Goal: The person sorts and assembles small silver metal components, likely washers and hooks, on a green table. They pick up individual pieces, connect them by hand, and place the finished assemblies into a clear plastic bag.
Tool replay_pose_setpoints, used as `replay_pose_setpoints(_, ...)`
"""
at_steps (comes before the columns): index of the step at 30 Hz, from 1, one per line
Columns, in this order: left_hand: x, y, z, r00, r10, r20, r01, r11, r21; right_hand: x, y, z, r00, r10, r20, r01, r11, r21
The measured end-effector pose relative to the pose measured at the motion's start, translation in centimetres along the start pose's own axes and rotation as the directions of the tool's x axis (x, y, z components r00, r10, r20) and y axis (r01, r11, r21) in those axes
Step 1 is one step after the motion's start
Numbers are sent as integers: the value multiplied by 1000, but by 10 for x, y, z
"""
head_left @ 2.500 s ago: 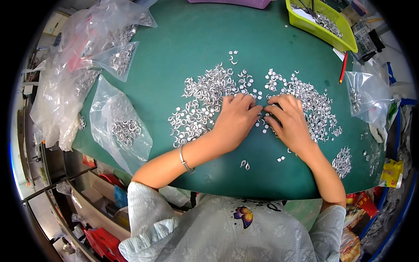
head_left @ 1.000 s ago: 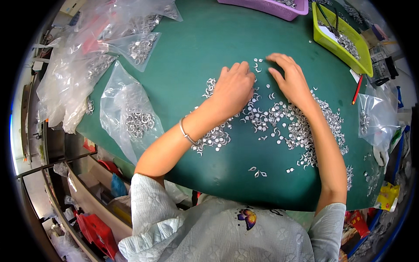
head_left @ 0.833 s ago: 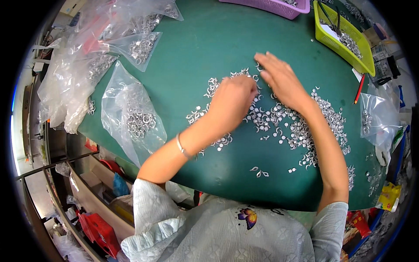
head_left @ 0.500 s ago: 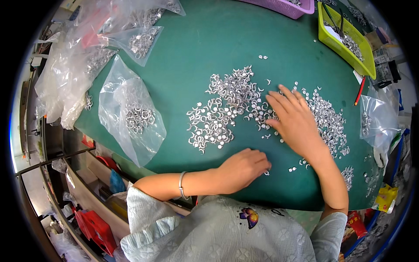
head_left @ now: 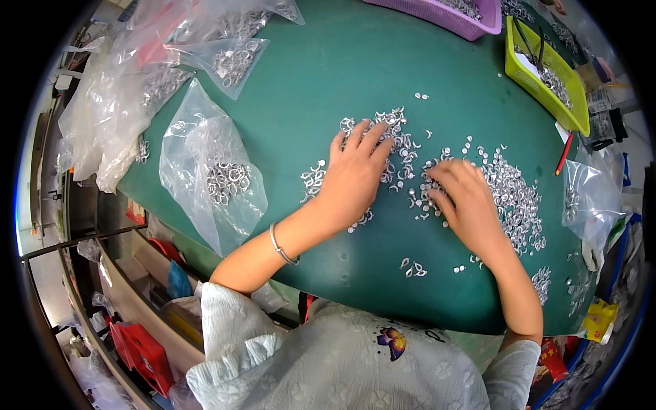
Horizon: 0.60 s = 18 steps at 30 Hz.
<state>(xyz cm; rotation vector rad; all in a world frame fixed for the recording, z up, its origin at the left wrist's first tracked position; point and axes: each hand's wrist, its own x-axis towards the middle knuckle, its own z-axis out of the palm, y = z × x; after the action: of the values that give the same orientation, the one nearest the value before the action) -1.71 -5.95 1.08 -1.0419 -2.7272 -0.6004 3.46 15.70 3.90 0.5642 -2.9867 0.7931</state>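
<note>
My left hand (head_left: 354, 174) lies over a loose pile of small silvery crescent-shaped metal pieces (head_left: 391, 121), its fingers spread and touching the pile. The palm hides much of it. My right hand (head_left: 470, 201) is at the left edge of a second heap, made mostly of small round silvery pieces (head_left: 512, 198). Its fingers are bent, with a gap between thumb and forefinger; whether a tiny piece sits under the fingertips is hidden. Several crescent pieces (head_left: 413, 268) lie apart on the green table (head_left: 307, 68), closer to my body.
A clear plastic bag (head_left: 212, 171) of silvery rings lies at left, with more bags (head_left: 116, 102) behind it. A yellow-green basket (head_left: 577, 109) holding tools and metal pieces stands at far right, near a purple basket (head_left: 471, 27). A red pen (head_left: 564, 152) lies nearby.
My left hand has moved up and forward from near the table's front edge onto the crescent pile, and its fingers have spread. Crescent pieces now show where it was. My right hand's fingers have curled.
</note>
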Motion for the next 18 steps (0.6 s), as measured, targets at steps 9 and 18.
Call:
replay_pose_setpoints(9, -10, -15, -7, 996, -58, -67, 47, 987, -153, 67, 17, 42, 943, -66, -325, 63, 998, -19)
replay_pose_setpoints(18, 4, -35, 0, 984, -115, -138, 94, 985, -148, 65, 16, 37, 929, -99, -356, 86, 995, -53)
